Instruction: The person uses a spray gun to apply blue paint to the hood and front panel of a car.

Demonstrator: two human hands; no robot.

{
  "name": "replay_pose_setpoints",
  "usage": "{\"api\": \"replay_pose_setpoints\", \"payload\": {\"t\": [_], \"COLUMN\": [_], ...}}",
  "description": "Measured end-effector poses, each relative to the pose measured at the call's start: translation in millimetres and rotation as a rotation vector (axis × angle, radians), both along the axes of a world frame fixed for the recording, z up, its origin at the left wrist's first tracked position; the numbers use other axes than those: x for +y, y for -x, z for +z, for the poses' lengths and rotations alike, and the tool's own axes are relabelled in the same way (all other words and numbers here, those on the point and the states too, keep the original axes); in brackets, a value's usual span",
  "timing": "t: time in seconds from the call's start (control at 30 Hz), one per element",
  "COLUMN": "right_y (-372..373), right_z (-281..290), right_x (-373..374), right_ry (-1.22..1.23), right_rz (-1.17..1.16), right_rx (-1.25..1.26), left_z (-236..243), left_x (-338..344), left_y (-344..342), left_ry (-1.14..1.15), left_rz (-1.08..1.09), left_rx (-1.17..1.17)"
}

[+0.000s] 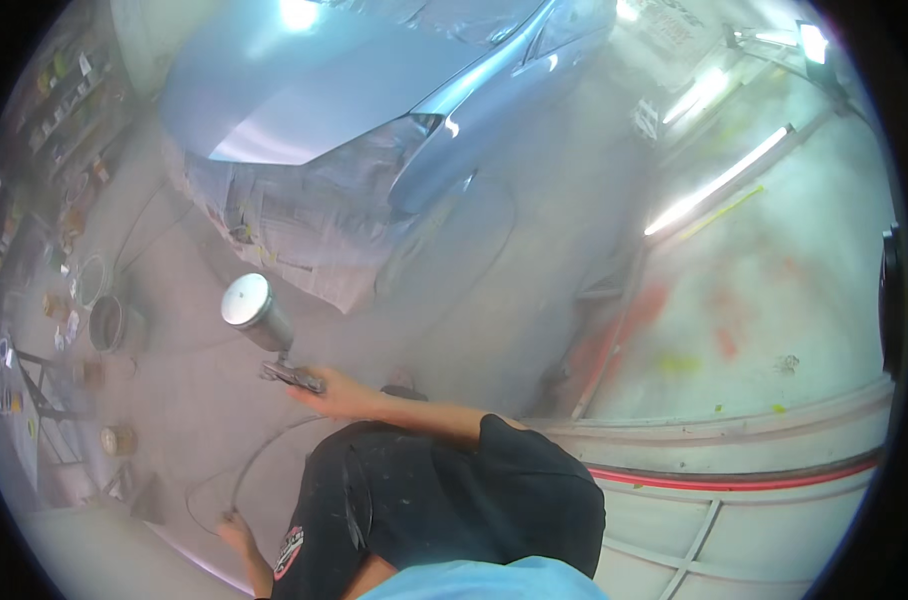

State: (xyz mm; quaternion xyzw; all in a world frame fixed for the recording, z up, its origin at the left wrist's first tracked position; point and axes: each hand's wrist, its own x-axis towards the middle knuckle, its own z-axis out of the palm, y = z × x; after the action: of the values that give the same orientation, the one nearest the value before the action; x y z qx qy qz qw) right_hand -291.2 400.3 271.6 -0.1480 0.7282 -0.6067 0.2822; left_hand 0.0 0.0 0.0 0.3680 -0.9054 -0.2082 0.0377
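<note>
My right hand is closed round the handle of a spray gun, held out in front of me. A silver paint cup with a round lid sits on top of the gun. From the gun's lower end an air hose curves down and left. Low at the left, my left hand is closed on that hose. Beyond the gun stands a car with a shiny blue-grey hood. Masking paper covers its front below the hood. Haze blurs the space about the car.
At the left are shelves with several containers, a dark bucket, a can and a small stand. A hose lies on the floor. Lit tube lamps hang along the paint-stained right wall.
</note>
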Motion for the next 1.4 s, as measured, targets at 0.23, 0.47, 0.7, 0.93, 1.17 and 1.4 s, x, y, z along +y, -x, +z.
{"api": "replay_pose_setpoints", "payload": {"t": [0.23,0.47,0.7,0.93,1.17,1.4], "right_y": [-1.9,30.8,75.3,102.3,128.3,143.0], "right_z": [8.5,26.2,58.4,68.8,35.0,15.2], "right_x": [-9.0,-30.3,-54.7,-35.8,-28.6,-34.7], "right_ry": [-0.042,0.129,0.388,0.447,0.41,0.281], "right_rz": [-0.066,0.035,-0.008,-0.077,-0.148,-0.34], "right_rx": [0.045,-0.086,-0.07,-0.094,0.025,0.08], "left_z": [-26.3,128.6,238.9,204.6,217.7,232.5], "left_x": [51.1,162.4,223.7,230.3,246.8,254.5], "left_y": [51.0,208.8,276.3,300.7,334.8,359.7], "left_ry": [-0.392,-1.021,-1.379,-1.643,-1.674,-1.715], "left_rz": [-0.323,-0.382,-0.589,-0.475,-0.459,-0.375], "left_rx": [-0.276,-0.004,0.242,0.433,0.451,0.306]}}
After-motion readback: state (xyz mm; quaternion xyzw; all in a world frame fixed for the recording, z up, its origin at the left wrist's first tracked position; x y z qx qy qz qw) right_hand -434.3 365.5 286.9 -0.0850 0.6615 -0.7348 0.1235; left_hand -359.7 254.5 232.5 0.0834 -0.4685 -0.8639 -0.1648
